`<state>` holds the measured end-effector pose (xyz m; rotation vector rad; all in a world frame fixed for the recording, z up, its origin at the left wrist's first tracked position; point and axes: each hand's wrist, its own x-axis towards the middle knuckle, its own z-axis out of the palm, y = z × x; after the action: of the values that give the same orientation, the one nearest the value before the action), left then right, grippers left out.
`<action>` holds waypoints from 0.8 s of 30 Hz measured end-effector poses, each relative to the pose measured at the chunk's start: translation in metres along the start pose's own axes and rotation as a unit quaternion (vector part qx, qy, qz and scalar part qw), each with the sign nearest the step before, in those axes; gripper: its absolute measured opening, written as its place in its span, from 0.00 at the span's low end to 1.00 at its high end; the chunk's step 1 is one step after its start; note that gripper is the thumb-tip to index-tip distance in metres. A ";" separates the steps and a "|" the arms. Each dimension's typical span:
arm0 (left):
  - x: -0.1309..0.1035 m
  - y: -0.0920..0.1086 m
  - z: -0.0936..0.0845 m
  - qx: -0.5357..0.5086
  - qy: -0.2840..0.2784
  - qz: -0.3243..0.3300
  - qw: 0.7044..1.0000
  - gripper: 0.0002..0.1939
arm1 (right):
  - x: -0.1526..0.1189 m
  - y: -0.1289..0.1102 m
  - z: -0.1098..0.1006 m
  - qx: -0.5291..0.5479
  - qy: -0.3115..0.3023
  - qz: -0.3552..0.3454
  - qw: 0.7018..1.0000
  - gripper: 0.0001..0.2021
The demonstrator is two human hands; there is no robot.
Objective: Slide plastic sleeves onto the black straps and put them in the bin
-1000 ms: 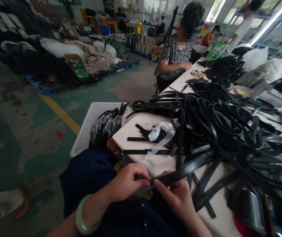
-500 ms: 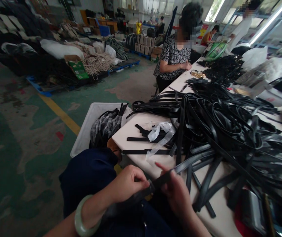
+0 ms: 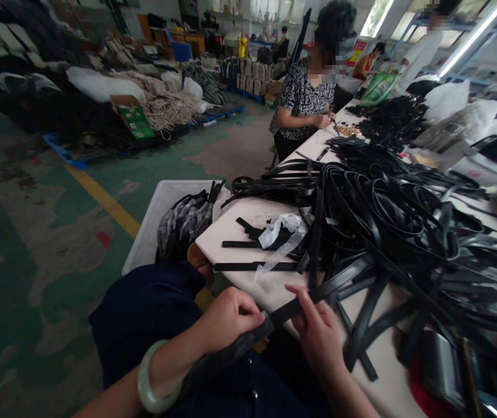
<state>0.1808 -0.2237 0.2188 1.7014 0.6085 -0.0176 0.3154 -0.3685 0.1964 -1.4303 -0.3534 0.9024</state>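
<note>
My left hand (image 3: 229,322), with a pale green bangle on its wrist, pinches a flat black strap (image 3: 252,339) between thumb and fingers above my lap. A step shows across the strap by the thumb, where a wider piece meets a narrower one. My right hand (image 3: 318,331) is closed around the narrower part, its index finger lying over the top. From there the strap runs up to the right toward a large heap of black straps (image 3: 362,215) on the table. Whether a thin sleeve covers the wider part, I cannot tell.
A white bin (image 3: 144,232) of wrapped black straps stands left of the table (image 3: 218,232). Crumpled clear plastic (image 3: 281,232) lies on short straps. A co-worker (image 3: 305,98) sits farther along the table, handling small pieces. Dark, shiny objects (image 3: 444,366) lie at the near right.
My right hand has shifted slightly right and its fingers have closed more on the strap. My left hand keeps its pinch. The co-worker's hands have moved a little.
</note>
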 end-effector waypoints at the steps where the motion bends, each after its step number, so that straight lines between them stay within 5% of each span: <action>1: 0.000 0.000 0.001 0.001 0.005 0.006 1.000 0.15 | -0.003 0.001 0.002 -0.023 -0.033 0.004 0.999 0.20; 4: 0.000 0.001 0.002 0.000 0.006 0.012 1.000 0.14 | -0.009 0.002 0.004 -0.028 -0.086 0.014 0.996 0.20; 7: -0.001 0.002 0.001 -0.001 0.000 -0.004 1.000 0.15 | -0.005 -0.004 0.002 0.054 0.014 -0.002 0.998 0.22; 9: -0.001 0.005 -0.001 -0.011 -0.004 -0.001 1.000 0.16 | -0.003 -0.006 0.001 0.018 0.043 -0.034 0.998 0.21; 12: 0.000 0.009 -0.001 -0.015 0.003 0.014 1.000 0.17 | -0.005 -0.006 0.001 -0.107 -0.052 -0.057 0.991 0.17; 14: 0.001 0.009 -0.001 -0.008 0.002 0.014 1.000 0.16 | -0.002 -0.006 -0.002 -0.082 -0.089 -0.035 0.992 0.16; 18: 0.001 0.003 0.000 -0.008 -0.014 -0.009 1.000 0.15 | 0.010 -0.010 -0.013 0.047 0.051 -0.039 0.997 0.23; 20: 0.003 0.002 0.003 -0.012 -0.002 -0.008 1.000 0.15 | 0.009 -0.008 -0.013 -0.032 0.061 -0.088 0.994 0.20; 24: 0.010 0.005 0.012 -0.040 0.037 0.034 0.998 0.16 | -0.008 0.009 0.002 -0.216 -0.046 -0.187 0.957 0.17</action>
<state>0.1952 -0.2310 0.2174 1.6489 0.5970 0.1173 0.3063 -0.3737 0.1900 -1.6449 -0.9043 0.6000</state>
